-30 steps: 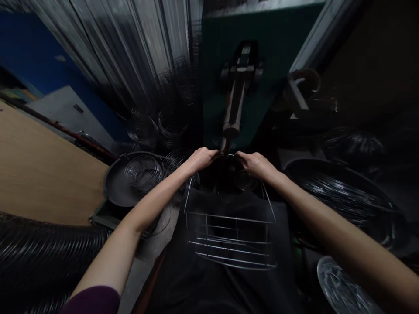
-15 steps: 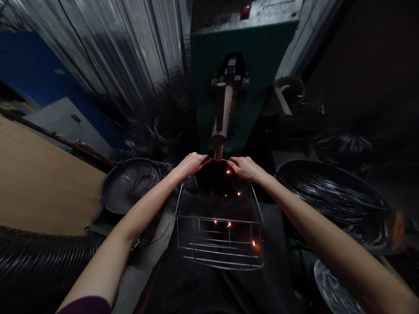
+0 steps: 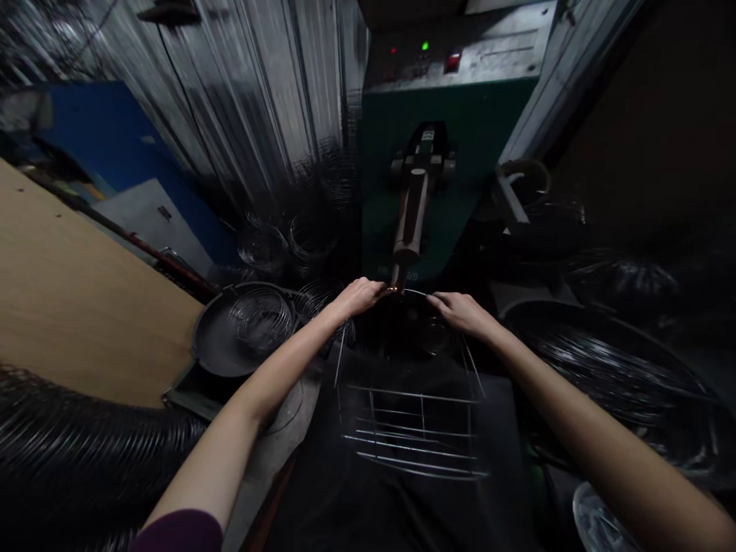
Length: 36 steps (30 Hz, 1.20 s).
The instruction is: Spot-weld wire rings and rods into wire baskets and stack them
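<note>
A wire rack (image 3: pixel 414 436) of thin metal rods hangs over my dark apron, its far bar at the tip of a spot welder (image 3: pixel 408 249). My left hand (image 3: pixel 361 296) pinches the rack's far end just left of the welder tip, where a small orange glow shows. On the other side, my right hand (image 3: pixel 461 313) grips the rack a little farther from the tip, with a short curved stretch of wire visible between. Both hands are closed. The welder's electrode meets the wire, though the exact contact is too dark to make out.
On the left stands a dark round pan (image 3: pixel 215 337) with wire rings (image 3: pixel 261 318) in it. To the right is a large tub of metal wires (image 3: pixel 598 349). The welder's green cabinet (image 3: pixel 471 115) rises ahead. A plywood board (image 3: pixel 86 299) is at far left.
The flying sparks have gone, leaving a small glow at the tip. My right hand is farther from the welder tip, my left nearer. The whole view has shifted.
</note>
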Available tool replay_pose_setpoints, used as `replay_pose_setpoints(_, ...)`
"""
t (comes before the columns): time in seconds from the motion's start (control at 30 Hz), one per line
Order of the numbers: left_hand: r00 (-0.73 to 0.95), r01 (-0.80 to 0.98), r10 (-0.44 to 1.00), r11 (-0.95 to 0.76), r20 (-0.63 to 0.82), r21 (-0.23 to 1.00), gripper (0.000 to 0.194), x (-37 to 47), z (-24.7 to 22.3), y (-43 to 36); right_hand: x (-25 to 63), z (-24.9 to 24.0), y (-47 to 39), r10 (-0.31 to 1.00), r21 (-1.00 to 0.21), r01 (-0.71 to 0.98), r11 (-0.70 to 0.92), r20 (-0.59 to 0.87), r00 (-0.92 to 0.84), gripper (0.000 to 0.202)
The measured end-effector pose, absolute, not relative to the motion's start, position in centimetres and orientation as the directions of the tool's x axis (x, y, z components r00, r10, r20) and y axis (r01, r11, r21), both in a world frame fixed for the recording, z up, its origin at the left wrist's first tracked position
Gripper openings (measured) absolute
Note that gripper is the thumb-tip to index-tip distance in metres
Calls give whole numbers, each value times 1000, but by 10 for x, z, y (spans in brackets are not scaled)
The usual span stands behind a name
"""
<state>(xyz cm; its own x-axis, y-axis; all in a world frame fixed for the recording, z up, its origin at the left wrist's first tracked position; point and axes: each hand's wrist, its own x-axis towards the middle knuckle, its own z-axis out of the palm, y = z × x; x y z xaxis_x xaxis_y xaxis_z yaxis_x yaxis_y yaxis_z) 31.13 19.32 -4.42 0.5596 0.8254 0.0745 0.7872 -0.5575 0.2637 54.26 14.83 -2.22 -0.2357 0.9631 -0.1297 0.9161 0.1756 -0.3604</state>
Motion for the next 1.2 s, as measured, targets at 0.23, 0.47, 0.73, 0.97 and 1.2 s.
replay_pose_setpoints(0.23,516,751,854,-491,72,441,37,311,-42,193,553,-41,115,977,-318,947,53,-181,-115,42)
replay_pose_setpoints(0.47,-86,-18,995,49,-50,999,48,245,-92,59,554,-56,66,997,-386,923,-3,70,33,40)
replay_pose_setpoints(0.73,151,-504,724,642,-673,578,43,269,-131,-42,540,-54,38,938,-758,653,-6,221,266,36)
replay_pose_setpoints(0.97,-214,-499,798,406,-563,766,11,271,-100,4,607,-95,-12,999,-942,333,41,41,-6,37)
replay_pose_setpoints(1.2,-245,-373,944,119,-222,920,22,292,-83,20,728,-179,-136,640,-208,606,-768,-290,711,33)
